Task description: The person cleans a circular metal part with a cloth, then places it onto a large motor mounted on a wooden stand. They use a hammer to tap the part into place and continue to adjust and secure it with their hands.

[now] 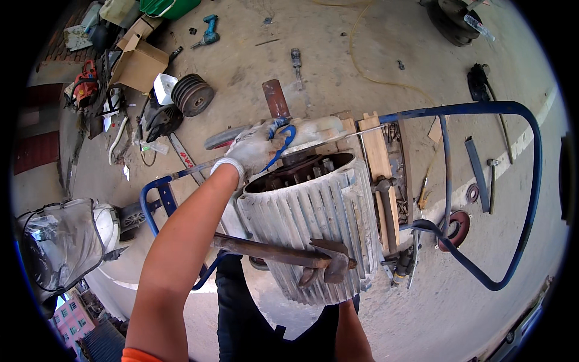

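Note:
My left hand point(248, 146), in a white work glove, is closed on the rim of a pale end cover point(322, 131). A blue strip point(286, 143) curls beside its fingers. The cover sits at the far end of a grey finned electric motor point(295, 226); between them a dark gap shows part of the inside. A rusty shaft point(276, 98) juts out beyond the cover. Across the motor's fins lies a hammer point(335, 263), its handle pointing left. My right forearm point(354, 338) enters at the bottom; the motor hides that hand.
A blue tubular cart frame point(534, 175) surrounds the motor, with wooden boards point(377, 160) and a second hammer point(386, 208) on its right. On the floor lie a drill point(210, 31), a pulley point(192, 95), a cardboard box point(140, 65) and a yellow hose point(362, 63).

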Action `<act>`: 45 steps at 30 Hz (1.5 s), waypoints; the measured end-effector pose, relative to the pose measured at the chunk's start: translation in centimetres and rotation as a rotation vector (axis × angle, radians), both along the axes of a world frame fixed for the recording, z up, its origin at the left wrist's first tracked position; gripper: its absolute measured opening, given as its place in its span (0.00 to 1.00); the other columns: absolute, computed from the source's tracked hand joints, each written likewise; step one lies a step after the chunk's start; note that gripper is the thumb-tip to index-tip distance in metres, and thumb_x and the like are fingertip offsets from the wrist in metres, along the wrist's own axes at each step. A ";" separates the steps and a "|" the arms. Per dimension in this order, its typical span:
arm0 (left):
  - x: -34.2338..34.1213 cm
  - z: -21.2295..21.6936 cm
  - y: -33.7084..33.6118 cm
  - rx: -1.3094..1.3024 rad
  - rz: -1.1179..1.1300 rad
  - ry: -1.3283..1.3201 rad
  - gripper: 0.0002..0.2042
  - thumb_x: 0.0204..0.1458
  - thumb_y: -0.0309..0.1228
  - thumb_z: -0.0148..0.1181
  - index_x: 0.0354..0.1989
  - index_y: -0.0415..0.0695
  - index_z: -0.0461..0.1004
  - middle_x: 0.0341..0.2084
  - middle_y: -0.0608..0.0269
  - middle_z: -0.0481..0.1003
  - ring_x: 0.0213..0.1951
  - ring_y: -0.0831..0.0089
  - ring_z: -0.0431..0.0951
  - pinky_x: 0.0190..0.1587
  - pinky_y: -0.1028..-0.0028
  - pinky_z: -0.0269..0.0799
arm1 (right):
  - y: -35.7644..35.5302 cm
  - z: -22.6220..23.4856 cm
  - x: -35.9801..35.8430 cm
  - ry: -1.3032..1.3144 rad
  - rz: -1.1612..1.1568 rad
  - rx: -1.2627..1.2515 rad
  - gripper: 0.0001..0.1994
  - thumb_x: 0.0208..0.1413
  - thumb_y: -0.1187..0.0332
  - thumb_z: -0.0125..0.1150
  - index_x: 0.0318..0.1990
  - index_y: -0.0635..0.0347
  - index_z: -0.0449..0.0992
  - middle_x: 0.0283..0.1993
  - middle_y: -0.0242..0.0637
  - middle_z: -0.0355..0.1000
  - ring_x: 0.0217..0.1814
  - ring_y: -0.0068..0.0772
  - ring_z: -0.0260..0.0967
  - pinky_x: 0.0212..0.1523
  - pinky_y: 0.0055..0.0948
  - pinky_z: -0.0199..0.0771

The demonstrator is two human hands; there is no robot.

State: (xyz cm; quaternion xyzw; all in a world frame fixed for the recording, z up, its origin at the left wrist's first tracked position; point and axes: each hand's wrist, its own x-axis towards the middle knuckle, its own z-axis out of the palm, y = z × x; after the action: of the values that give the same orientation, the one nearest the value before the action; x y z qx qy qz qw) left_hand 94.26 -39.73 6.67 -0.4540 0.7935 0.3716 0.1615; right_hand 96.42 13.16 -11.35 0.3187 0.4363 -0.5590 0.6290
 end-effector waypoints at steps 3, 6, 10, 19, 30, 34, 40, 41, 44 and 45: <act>0.1 0.3 -0.3 0.024 -0.031 -0.019 0.25 0.55 0.48 0.47 0.54 0.43 0.65 0.48 0.42 0.69 0.51 0.47 0.68 0.54 0.62 0.61 | -0.8 0.5 0.0 0.041 -0.039 -0.003 0.24 0.61 0.54 0.38 0.62 0.54 0.59 0.64 0.42 0.58 0.65 0.45 0.53 0.65 0.46 0.52; 0.3 -0.6 1.0 -0.165 -0.049 0.056 0.26 0.55 0.50 0.44 0.54 0.43 0.65 0.47 0.43 0.70 0.51 0.47 0.68 0.54 0.62 0.62 | -0.7 1.4 -0.1 0.061 -0.052 -0.002 0.24 0.61 0.54 0.38 0.62 0.54 0.59 0.64 0.42 0.58 0.65 0.44 0.53 0.64 0.46 0.52; -1.4 -1.6 0.3 -0.170 -0.115 0.025 0.28 0.55 0.53 0.41 0.51 0.42 0.69 0.48 0.44 0.70 0.52 0.50 0.69 0.53 0.62 0.63 | -1.4 0.7 0.2 0.017 -0.093 -0.046 0.24 0.61 0.54 0.38 0.62 0.54 0.59 0.64 0.42 0.58 0.65 0.44 0.53 0.64 0.46 0.53; -3.5 -0.9 1.3 -0.258 -0.159 -0.114 0.29 0.54 0.58 0.40 0.46 0.45 0.73 0.42 0.50 0.75 0.47 0.53 0.72 0.51 0.65 0.65 | -2.0 -0.7 0.8 -0.077 -0.183 -0.122 0.24 0.61 0.54 0.39 0.62 0.54 0.59 0.63 0.42 0.58 0.65 0.44 0.54 0.64 0.46 0.53; 0.0 -2.7 1.1 -0.348 -0.007 -0.080 0.32 0.53 0.59 0.43 0.52 0.42 0.69 0.46 0.47 0.72 0.47 0.55 0.73 0.53 0.68 0.64 | 2.0 -2.7 1.3 -0.233 -0.310 -0.177 0.24 0.61 0.54 0.40 0.61 0.54 0.59 0.63 0.42 0.59 0.65 0.44 0.54 0.64 0.46 0.54; -0.8 -2.8 1.4 -0.357 0.011 -0.091 0.33 0.53 0.59 0.44 0.53 0.40 0.68 0.47 0.46 0.72 0.48 0.56 0.73 0.53 0.69 0.64 | 3.1 -2.4 1.3 -0.246 -0.345 -0.199 0.24 0.61 0.54 0.40 0.61 0.54 0.59 0.63 0.42 0.59 0.65 0.44 0.54 0.64 0.46 0.54; -0.2 -5.0 -1.0 -0.345 0.031 -0.014 0.33 0.54 0.57 0.45 0.53 0.36 0.66 0.47 0.47 0.72 0.47 0.59 0.74 0.53 0.72 0.64 | 3.3 -2.1 1.1 -0.259 -0.412 -0.277 0.24 0.61 0.54 0.40 0.61 0.54 0.59 0.63 0.42 0.59 0.65 0.44 0.54 0.64 0.45 0.55; -0.8 -4.9 -0.6 -0.329 0.048 -0.041 0.32 0.54 0.56 0.46 0.53 0.35 0.67 0.47 0.48 0.72 0.47 0.61 0.74 0.52 0.72 0.64 | 3.7 -2.0 1.3 -0.259 -0.430 -0.290 0.24 0.61 0.54 0.40 0.61 0.54 0.59 0.63 0.42 0.59 0.65 0.44 0.54 0.64 0.45 0.55; 1.5 -6.9 -3.8 -0.288 -0.068 0.104 0.28 0.57 0.49 0.48 0.54 0.35 0.65 0.47 0.51 0.72 0.45 0.65 0.74 0.52 0.72 0.65 | 1.0 -1.3 2.5 -0.240 -0.541 -0.221 0.26 0.61 0.51 0.42 0.61 0.56 0.59 0.60 0.41 0.62 0.59 0.42 0.62 0.59 0.42 0.63; 2.2 -7.9 -5.1 -0.225 -0.048 0.172 0.27 0.57 0.47 0.48 0.56 0.35 0.64 0.47 0.52 0.72 0.45 0.66 0.74 0.52 0.72 0.66 | 0.2 -1.7 3.6 -0.231 -0.642 -0.195 0.26 0.60 0.51 0.42 0.60 0.56 0.59 0.60 0.41 0.62 0.57 0.42 0.64 0.57 0.41 0.65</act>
State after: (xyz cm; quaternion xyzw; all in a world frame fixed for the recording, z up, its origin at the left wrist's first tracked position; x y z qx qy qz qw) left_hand 96.44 -44.82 -1.26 -0.4166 0.8518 0.3138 0.0499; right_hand 100.05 13.39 -13.06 0.4392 0.1844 -0.7276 0.4937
